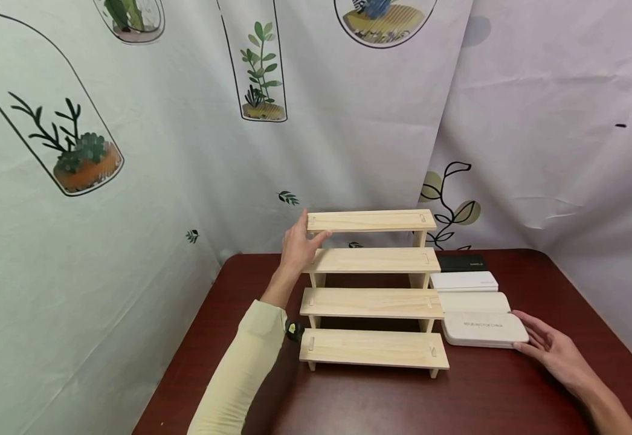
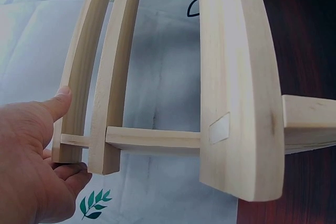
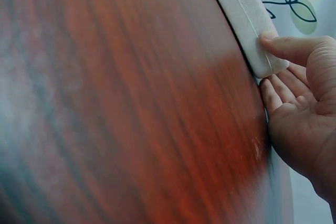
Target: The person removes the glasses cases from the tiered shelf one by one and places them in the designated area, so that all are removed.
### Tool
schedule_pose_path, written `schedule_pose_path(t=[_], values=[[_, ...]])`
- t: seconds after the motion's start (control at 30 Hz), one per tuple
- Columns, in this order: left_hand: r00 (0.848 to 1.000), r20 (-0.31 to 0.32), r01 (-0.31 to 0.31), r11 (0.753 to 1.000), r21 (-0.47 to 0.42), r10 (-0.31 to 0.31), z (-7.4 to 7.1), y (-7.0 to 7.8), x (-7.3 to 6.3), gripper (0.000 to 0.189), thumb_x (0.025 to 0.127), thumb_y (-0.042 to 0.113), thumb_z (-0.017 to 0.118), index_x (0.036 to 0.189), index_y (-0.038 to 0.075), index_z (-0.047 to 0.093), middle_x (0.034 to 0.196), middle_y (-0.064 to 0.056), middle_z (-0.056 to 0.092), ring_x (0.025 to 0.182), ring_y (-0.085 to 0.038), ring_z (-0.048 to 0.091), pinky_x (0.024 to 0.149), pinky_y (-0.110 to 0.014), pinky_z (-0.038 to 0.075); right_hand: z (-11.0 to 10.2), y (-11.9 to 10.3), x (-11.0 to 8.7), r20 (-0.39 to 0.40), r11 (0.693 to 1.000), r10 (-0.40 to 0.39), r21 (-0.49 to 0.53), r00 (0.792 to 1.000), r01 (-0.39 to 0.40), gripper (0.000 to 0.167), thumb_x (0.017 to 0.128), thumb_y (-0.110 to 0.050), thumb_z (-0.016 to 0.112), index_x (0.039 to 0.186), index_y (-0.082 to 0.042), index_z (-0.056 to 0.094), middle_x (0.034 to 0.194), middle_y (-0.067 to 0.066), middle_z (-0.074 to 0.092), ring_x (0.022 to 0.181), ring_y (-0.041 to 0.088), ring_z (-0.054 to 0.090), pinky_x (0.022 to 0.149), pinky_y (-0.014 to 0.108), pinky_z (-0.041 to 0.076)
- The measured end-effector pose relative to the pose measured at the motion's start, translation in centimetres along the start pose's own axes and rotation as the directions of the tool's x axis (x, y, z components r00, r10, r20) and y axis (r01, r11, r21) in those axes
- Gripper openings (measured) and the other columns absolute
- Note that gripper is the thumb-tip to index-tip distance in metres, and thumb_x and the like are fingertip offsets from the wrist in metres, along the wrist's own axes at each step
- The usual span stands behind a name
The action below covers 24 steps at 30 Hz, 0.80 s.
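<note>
A pale wooden four-tier display stand [image 1: 370, 302] stands upright on the table, its steps rising toward the back. My left hand [image 1: 296, 246] grips the left end of its top board; in the left wrist view the thumb [image 2: 62, 98] lies on one side of that board, with fingers curled round its end. To the stand's right lies a flat white case [image 1: 484, 335] with rounded corners and faint printed lettering. My right hand [image 1: 557, 353] holds its right end, the thumb [image 3: 270, 39] on the front side and fingers behind the corner.
Behind the white case, a cream case [image 1: 474, 301], a white box [image 1: 465, 281] and a black box [image 1: 460, 263] lie in a row beside the stand. The dark red table [image 1: 370, 405] backs onto a printed curtain [image 1: 338, 151].
</note>
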<state>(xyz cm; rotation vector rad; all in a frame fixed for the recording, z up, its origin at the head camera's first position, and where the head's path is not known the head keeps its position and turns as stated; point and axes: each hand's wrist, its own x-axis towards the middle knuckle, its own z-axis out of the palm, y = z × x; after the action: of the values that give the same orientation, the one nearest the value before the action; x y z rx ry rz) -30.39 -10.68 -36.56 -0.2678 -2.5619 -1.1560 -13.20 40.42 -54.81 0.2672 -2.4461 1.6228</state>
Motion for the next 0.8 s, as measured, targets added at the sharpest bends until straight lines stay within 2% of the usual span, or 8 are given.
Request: schedule_pose_path(t=[0.23,0.8], values=[[1.0,-0.003,-0.006,1.0,0.002,0.006,0.02,-0.05,0.1,0.094,0.1,0.039,0.077,0.169,0.005,0.024,0.165,-0.018,0.042,0.147,-0.038,0.046,0.118,-0.052,0.041,0.15,-0.08,-0.01,0.0,1.0,0.025,0.006,1.0,-0.025,0.076,0.096,0.003,0.076,0.158,0.015,0.034,0.135,-0.039,0.048,0.12,-0.026,0.047,0.092,0.001,0.042],[1.0,-0.004,0.001,1.0,0.0,-0.001,-0.06,0.08,-0.09,0.095,0.099,0.04,0.078,0.17,0.006,0.023,0.165,-0.018,0.042,0.148,-0.038,0.046,0.118,-0.053,0.04,0.31,-0.48,0.01,-0.007,0.995,0.083,-0.056,0.996,-0.084,0.079,0.098,-0.008,0.078,0.159,0.013,0.033,0.137,-0.036,0.044,0.117,-0.03,0.044,0.09,0.0,0.042]])
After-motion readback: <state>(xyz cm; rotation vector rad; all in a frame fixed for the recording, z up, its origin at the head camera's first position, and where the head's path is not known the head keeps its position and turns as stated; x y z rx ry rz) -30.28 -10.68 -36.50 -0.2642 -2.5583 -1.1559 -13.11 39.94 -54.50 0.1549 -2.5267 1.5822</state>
